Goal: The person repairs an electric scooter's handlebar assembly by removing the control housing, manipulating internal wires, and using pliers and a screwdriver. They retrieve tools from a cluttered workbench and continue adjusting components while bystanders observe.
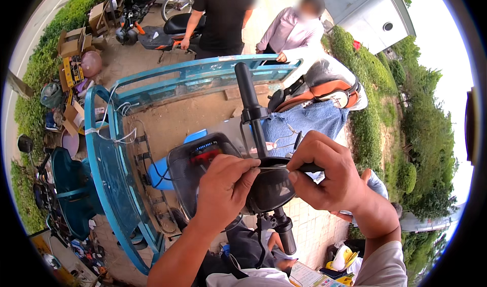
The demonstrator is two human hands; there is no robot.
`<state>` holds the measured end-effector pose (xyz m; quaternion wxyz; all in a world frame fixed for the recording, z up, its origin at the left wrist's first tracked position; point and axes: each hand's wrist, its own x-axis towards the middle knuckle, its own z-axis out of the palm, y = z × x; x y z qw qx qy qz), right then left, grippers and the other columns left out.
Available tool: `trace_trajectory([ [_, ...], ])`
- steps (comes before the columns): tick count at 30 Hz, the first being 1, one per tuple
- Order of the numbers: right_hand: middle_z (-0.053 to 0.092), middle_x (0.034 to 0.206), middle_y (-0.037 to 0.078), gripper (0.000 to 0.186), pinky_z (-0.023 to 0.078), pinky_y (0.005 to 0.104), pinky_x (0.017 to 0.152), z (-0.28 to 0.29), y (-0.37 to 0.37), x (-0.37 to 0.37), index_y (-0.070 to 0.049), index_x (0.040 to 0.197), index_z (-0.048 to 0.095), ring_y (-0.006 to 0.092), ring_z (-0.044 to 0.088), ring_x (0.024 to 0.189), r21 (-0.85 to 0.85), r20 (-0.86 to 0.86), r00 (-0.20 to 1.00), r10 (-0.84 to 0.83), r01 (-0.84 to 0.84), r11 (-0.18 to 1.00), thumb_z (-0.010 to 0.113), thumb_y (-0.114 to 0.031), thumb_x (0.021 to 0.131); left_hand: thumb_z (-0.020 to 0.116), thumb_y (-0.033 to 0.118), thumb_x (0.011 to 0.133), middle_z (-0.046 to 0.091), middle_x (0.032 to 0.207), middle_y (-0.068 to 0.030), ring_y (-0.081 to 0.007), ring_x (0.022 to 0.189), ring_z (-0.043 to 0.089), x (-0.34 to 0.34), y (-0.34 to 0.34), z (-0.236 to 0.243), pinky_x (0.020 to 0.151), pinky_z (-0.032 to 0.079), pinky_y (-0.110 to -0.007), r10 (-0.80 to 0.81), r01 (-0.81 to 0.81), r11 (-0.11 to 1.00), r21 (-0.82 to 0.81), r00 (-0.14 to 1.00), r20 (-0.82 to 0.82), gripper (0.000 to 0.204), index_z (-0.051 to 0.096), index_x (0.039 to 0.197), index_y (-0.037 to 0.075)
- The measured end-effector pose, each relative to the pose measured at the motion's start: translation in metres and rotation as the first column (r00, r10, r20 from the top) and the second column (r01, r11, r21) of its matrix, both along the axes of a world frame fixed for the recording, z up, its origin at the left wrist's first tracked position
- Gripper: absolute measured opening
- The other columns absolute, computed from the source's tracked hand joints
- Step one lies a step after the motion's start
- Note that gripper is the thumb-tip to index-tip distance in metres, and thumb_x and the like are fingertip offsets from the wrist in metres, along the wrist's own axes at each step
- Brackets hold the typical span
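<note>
My left hand [219,189] is closed, thumb and forefinger pinching one end of a thin pale wire [274,168]. At the other end, my right hand [327,173] pinches the wire with bent fingers. A dark piece shows under the right fingers; its kind is unclear. The wire stretches across the rounded black instrument housing [271,191] of a handlebar. One black handlebar grip [246,86] points away from me, and the other grip [286,236] lies nearer. A black basket [182,168] sits left of the housing, partly behind my left hand.
A teal cargo bed [92,119] with railings stands beyond the basket. Blue cloth [304,122] and an orange-and-black seat [328,90] lie behind the handlebar. Two people stand at the far railing. Cardboard boxes [72,42] and a parked motorbike [157,36] are at far left.
</note>
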<state>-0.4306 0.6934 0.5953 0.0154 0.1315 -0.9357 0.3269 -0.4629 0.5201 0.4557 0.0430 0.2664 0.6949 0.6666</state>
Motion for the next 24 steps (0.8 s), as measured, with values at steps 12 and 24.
trace_trajectory([
  [12,0.053,0.071,0.007,0.025,0.050,0.0330,0.050,-0.050,-0.016,0.110,-0.001,0.089,0.056,0.0226,0.059,0.056,0.209,-0.104,0.995,-0.008,0.030,0.977,0.073,0.000,0.070,0.049,0.009,0.083,0.057,0.081,-0.0092,-0.0199,0.076,0.054,0.096,-0.046,-0.019,0.071,0.047,-0.036,-0.237,-0.487,0.792,0.367,0.308,0.921,0.020,0.059,0.097,-0.001],
  [24,0.054,0.075,0.008,0.021,0.049,0.0341,0.050,-0.059,-0.023,0.106,-0.004,0.086,0.055,0.0250,0.060,0.057,0.282,-0.124,0.991,-0.059,0.092,0.955,0.071,-0.004,0.073,0.053,0.007,0.093,0.039,0.073,0.0025,-0.0101,0.069,0.038,0.128,-0.011,0.007,0.063,0.035,-0.027,-0.585,-0.440,0.738,0.512,-0.041,0.810,0.030,0.059,0.121,-0.002],
])
